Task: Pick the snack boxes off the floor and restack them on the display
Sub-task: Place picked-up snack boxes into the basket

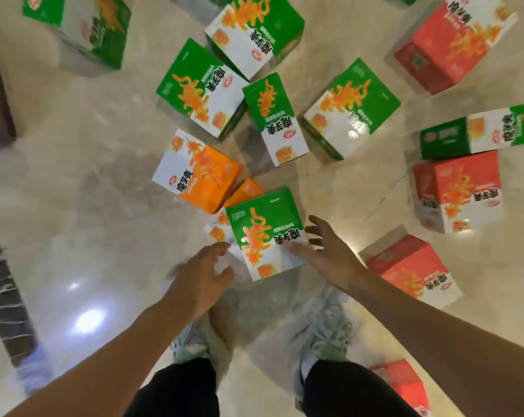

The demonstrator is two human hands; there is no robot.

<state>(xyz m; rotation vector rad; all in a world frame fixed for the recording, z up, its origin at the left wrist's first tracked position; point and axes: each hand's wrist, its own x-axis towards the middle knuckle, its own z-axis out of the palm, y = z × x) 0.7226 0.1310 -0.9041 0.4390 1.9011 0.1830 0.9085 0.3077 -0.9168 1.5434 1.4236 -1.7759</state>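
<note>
1. Green-and-white cardboard snack box [265,233] on glossy floor [89,191], 12 o'clock of my feet.
2. Left hand [205,275], right hand [324,251] spread, holding nothing.
3. Likely light, stiff, slick; clamp opposite sides.

Shiny beige marble floor [74,182] with ceiling light glare, dark veined stone strip [1,290] along the left edge, pale sneakers [330,335] and black trousers [176,389] down below.

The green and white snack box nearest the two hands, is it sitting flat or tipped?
Tipped. The green and white snack box leans on a partly hidden orange box, its near white end low by the floor.
</note>
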